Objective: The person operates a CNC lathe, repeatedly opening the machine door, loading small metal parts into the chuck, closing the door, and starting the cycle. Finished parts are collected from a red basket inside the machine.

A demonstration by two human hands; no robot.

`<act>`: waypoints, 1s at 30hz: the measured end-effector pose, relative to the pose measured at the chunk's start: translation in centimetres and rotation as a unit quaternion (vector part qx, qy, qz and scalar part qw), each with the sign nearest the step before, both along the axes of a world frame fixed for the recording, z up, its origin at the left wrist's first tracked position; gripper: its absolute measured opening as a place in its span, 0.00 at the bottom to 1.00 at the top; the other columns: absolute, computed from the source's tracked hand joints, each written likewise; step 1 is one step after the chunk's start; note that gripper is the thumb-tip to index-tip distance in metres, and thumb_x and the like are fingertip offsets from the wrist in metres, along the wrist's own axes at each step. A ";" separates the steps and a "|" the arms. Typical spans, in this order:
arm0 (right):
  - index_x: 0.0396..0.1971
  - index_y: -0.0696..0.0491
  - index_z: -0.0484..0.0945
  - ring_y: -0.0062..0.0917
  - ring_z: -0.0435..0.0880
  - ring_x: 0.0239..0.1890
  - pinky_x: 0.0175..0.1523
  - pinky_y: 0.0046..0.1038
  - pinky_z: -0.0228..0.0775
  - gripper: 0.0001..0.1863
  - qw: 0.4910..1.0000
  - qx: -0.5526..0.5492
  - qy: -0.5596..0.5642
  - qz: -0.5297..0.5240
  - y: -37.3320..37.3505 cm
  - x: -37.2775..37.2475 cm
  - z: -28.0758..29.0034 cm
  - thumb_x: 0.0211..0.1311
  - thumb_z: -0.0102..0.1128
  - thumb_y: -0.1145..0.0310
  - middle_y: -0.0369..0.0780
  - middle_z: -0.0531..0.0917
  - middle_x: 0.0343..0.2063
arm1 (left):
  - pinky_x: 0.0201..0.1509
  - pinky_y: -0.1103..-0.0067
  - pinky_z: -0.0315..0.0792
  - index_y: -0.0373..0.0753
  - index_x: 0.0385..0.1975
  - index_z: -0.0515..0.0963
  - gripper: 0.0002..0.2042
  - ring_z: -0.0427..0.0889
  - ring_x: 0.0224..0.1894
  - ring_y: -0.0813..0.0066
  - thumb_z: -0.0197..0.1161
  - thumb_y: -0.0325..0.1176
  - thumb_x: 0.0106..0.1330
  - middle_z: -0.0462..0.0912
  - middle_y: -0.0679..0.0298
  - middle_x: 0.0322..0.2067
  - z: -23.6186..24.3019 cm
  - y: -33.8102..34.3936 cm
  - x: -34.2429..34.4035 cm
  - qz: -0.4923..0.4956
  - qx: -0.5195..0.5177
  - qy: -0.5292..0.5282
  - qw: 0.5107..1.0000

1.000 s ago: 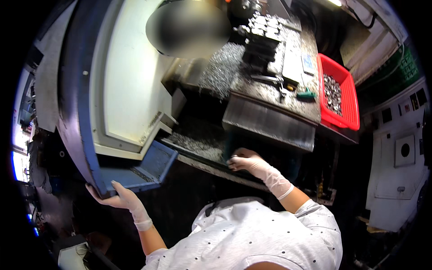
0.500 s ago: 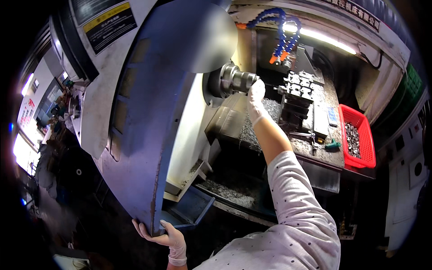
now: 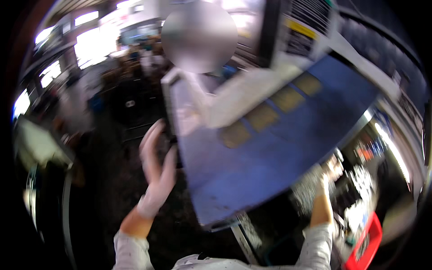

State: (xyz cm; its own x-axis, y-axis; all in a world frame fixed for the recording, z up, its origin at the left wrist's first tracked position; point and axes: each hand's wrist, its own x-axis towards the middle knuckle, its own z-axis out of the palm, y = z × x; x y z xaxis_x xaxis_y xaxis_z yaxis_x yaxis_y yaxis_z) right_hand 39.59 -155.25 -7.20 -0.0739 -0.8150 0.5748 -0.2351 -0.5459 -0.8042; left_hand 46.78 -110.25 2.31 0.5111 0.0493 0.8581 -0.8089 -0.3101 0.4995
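A broad blue door [image 3: 274,144] of a machine fills the middle of the scene, slanting from the near left to the far right, with a row of yellowish panes [image 3: 288,98] across it. A pale box [image 3: 42,140] stands well apart on the left. At the near right is a red basket [image 3: 376,235], partly cut off by the dark rim. Silvery shavings [image 3: 305,191] lie beyond the door's right edge. The gloved left hand [image 3: 157,167] is beside the door's left edge, fingers raised and spread, thumb apart, grasping nothing. The right hand [image 3: 327,176] is just past the right edge, beside the shavings; it is too blurred to tell whether its fingers grip anything.
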 end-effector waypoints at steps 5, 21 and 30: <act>0.30 0.58 0.67 0.29 0.72 0.26 0.31 0.28 0.65 0.22 0.990 -0.070 0.038 -0.119 -1.6 1.3 -2.0 0.46 0.50 0.52 0.42 0.71 0.24 | 0.50 0.78 0.53 0.37 0.42 0.62 0.21 0.62 0.47 0.67 0.45 0.18 0.43 0.65 0.59 0.40 5.4 -2.9 14.9 -0.020 0.053 -0.079 0.995; 0.30 0.57 0.67 0.31 0.70 0.28 0.33 0.29 0.63 0.22 0.994 -0.055 0.052 -0.074 -1.9 1.6 -2.5 0.45 0.50 0.52 0.43 0.70 0.25 | 0.50 0.73 0.52 0.41 0.36 0.66 0.22 0.65 0.44 0.64 0.48 0.17 0.36 0.71 0.61 0.34 8.2 -3.7 14.6 0.077 0.122 -0.141 0.979; 0.29 0.56 0.73 0.24 0.73 0.27 0.35 0.23 0.63 0.17 0.937 0.137 0.031 0.320 6.7 -2.8 2.6 0.42 0.51 0.59 0.39 0.76 0.23 | 0.52 0.73 0.52 0.42 0.43 0.63 0.25 0.59 0.49 0.62 0.54 0.47 0.45 0.63 0.56 0.44 9.7 -6.3 6.5 0.110 0.318 -0.018 0.942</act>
